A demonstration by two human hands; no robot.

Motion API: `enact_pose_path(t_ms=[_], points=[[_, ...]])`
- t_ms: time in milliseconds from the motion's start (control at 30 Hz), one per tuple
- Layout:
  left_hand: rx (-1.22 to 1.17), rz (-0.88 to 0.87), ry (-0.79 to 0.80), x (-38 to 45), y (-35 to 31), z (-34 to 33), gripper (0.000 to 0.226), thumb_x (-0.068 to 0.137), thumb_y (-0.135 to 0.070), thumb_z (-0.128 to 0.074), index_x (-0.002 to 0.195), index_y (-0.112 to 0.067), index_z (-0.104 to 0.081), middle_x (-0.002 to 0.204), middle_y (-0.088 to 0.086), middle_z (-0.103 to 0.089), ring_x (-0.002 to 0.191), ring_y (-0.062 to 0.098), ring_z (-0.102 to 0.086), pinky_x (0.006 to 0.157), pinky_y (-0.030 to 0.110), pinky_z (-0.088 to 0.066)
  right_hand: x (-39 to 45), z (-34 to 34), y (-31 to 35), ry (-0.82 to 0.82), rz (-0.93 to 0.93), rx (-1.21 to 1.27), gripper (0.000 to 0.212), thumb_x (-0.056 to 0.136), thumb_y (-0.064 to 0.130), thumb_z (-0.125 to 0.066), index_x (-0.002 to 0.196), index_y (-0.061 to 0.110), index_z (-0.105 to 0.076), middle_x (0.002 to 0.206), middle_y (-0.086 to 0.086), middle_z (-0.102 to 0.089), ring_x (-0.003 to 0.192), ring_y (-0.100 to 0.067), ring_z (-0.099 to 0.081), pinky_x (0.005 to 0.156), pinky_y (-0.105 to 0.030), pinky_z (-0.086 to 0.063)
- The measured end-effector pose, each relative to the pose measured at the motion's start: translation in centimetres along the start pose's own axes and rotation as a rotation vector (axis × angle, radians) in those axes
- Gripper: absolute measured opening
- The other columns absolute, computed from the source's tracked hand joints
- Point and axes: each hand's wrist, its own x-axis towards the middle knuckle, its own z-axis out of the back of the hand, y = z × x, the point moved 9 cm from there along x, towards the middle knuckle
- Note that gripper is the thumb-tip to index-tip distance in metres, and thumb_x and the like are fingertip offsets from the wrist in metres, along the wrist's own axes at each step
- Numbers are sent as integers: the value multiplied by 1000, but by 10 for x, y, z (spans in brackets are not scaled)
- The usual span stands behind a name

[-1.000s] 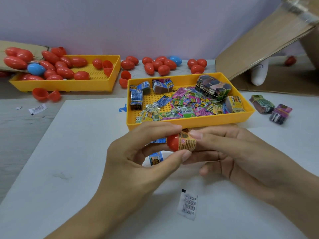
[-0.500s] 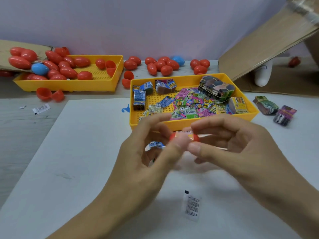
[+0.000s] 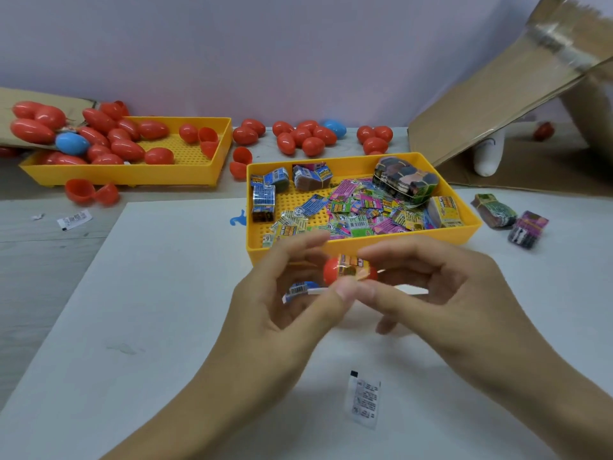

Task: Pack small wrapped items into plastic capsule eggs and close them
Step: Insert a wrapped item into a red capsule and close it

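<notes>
- My left hand (image 3: 282, 303) and right hand (image 3: 441, 293) meet at the middle of the view over the white sheet (image 3: 159, 293), and between them they pinch a red capsule egg (image 3: 331, 272).
- My left thumb tip presses the egg from below while the blurred fingers curl over it from above; my right fingers curl round its other end, thumb under, forefinger on top.
- A small wrapped item (image 3: 353, 265), yellow and orange, sits at the middle of the egg between its two red ends; I cannot tell whether the halves are fully joined.
- Under my left fingers lies a blue-printed packet (image 3: 300, 288) on the sheet.
- Just beyond the egg, at twelve o'clock, stands the near yellow tray (image 3: 464, 227), with loose coloured wrappers (image 3: 358, 210), blue bundles (image 3: 263, 197) and a dark banded bundle (image 3: 404, 179) in it.
- At ten o'clock the far yellow tray (image 3: 132, 175) holds red eggs (image 3: 126, 149) and one blue egg (image 3: 71, 142).
- More closed eggs (image 3: 305, 136) lie on the table behind the near tray; two open red halves (image 3: 89, 192) lie in front of the far tray.
- At two o'clock, two small bundles (image 3: 510, 217) lie on the sheet beside the near tray, with a cardboard flap (image 3: 497, 94) leaning behind.
- At six o'clock a white sachet (image 3: 365, 400) lies flat on the sheet.
</notes>
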Motion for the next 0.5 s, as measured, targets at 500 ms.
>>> enact_pose_path(t_ms=[500], points=[[-28,-159,-14,0,-14,3,52,72,-13,-82,117,-28,-63,115,2,-68,106,26,-68,87,28,-56,-15,3,20,-93,55,-38,21,71,27,-81,89,18,-78,85,-7,-77,76,-22,-74,46,-27,-54]])
